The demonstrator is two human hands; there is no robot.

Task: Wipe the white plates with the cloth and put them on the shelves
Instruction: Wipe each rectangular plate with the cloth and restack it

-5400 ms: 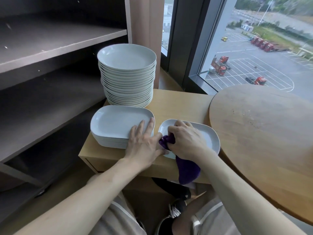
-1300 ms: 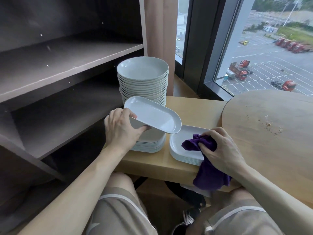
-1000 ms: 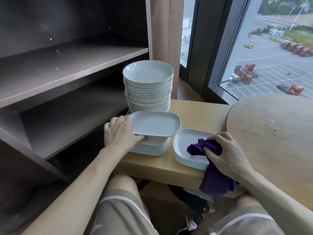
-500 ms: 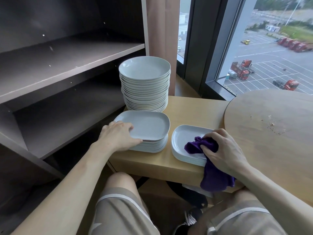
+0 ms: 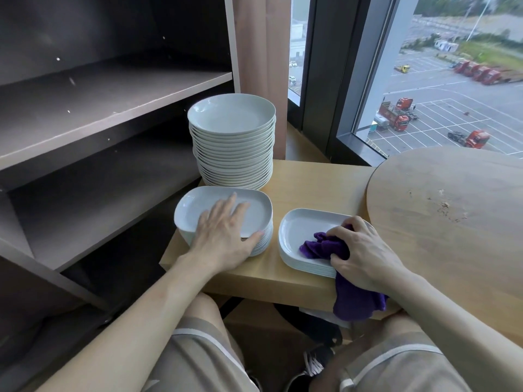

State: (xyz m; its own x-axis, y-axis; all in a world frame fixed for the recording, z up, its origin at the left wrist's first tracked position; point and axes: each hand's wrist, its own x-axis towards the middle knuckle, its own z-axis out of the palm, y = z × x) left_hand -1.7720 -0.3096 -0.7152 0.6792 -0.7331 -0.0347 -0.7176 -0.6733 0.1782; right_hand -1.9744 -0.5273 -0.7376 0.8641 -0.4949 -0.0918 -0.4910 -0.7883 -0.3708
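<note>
Two low stacks of white oblong plates sit side by side on a small wooden table [image 5: 305, 179]. My left hand [image 5: 223, 230] lies flat, fingers straight, on the top plate of the left stack [image 5: 195, 207]. My right hand [image 5: 362, 253] grips a purple cloth [image 5: 322, 247] bunched on the top plate of the right stack [image 5: 300, 227]; the cloth's tail hangs over the table's front edge. A tall stack of round white plates [image 5: 232, 142] stands behind the left stack. Dark shelves [image 5: 99, 100] are on the left, with no plates on them.
A round wooden tabletop [image 5: 452, 210] adjoins the small table on the right. A curtain and a large window stand behind the plates. My knees and shoes are below the table's front edge.
My left hand lowered the tilted oblong plate onto the left stack, let go of its rim and now lies flat on top. My right hand kept the cloth on the right stack.
</note>
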